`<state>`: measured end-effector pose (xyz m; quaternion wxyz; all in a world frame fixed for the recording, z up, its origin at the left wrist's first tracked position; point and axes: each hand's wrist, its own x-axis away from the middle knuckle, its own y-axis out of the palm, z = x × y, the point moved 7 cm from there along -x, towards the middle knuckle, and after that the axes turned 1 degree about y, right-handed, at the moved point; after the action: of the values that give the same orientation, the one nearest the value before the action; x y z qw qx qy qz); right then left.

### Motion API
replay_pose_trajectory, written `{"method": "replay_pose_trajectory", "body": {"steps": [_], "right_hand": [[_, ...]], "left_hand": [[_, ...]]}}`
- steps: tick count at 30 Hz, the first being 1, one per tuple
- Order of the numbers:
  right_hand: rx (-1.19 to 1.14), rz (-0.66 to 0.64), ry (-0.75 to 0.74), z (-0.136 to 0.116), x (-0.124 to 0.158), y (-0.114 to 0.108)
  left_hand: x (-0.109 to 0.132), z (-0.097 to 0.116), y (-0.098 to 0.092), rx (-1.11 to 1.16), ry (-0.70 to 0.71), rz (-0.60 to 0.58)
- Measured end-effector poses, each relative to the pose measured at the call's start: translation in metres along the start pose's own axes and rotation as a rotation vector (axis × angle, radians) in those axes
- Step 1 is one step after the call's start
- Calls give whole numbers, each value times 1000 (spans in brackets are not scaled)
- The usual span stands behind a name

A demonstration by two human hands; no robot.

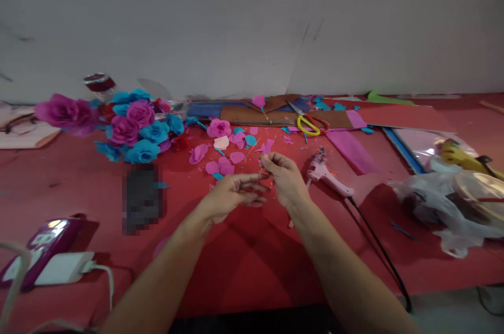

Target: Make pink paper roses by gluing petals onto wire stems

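**Red worktop with paper roses, petals and glue gun; two bare hands at centre**

Head view: On the red table [244, 265], both hands are held close together. The left hand [232, 195] is shown with fingers outstretched and slightly parted; whether anything thin is gripped cannot be told. The right hand [289, 179] is drawn into a narrow pinch of thumb and forefinger; what lies between them is too small to be identified. A pink paper piece [266, 146] is seen just beyond the right fingertips. Loose pink petals [226, 166] are scattered beyond the left hand, near a single pink paper rose [218, 128].

To the right of the right hand, a pink glue gun [326, 176] is laid, cord trailing. Yellow-and-orange-handled scissors [302, 114] are placed across a brown sheet [248, 115]. At left, a bunch of pink, blue and red paper roses [142, 129] is gathered.
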<state>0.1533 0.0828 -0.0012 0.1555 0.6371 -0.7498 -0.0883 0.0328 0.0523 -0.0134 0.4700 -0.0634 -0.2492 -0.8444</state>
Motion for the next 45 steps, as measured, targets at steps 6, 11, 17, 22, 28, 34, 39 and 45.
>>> {"method": "replay_pose_trajectory", "body": {"steps": [6, 11, 17, 22, 28, 34, 39, 45], "right_hand": [[20, 24, -21, 0, 2, -2], [-11, 25, -50, -5, 3, -2], [-14, 21, -27, -8, 4, -1], [2, -53, -93, -9, 6, 6], [120, -74, -118, -5, 8, 9], [77, -34, -113, -8, 8, 6], [56, -73, -15, -2, 5, 6], [203, -6, -93, -3, 3, 0]], "left_hand": [[-1, -1, 2, 50, 9, -11], [-2, 0, 4, 57, 63, -78], [-5, 4, 2, -156, 173, 1], [-5, 8, -5, -273, 200, 121], [-7, 5, -8, -195, 203, 127], [-9, -3, 7, -96, 172, -9], [-10, -2, 2, -209, 237, 80], [-9, 1, -4, -238, 201, 131]]}}
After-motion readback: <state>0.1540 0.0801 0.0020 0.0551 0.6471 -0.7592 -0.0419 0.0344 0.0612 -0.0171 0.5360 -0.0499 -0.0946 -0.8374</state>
